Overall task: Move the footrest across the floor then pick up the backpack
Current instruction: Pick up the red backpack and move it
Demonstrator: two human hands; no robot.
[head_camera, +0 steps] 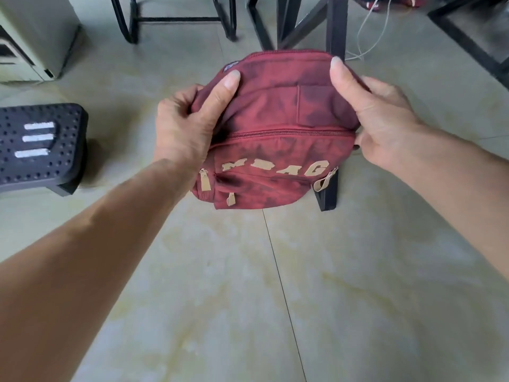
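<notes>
A dark red backpack (278, 128) with tan letters and tan zipper pulls is held up in front of me, above the tiled floor. My left hand (187, 125) grips its left side, thumb laid across the front fabric. My right hand (380, 117) grips its right side, thumb near the top edge. The black footrest (41, 147), studded with dots and marked by three white stripes, stands on the floor at the far left, apart from both hands.
A black table leg (334, 31) rises just behind the backpack and reaches the floor below its right corner. Black chair frames (176, 20) stand at the back. A pale cabinet (33, 40) sits at top left; white cables (369, 34) hang at top right.
</notes>
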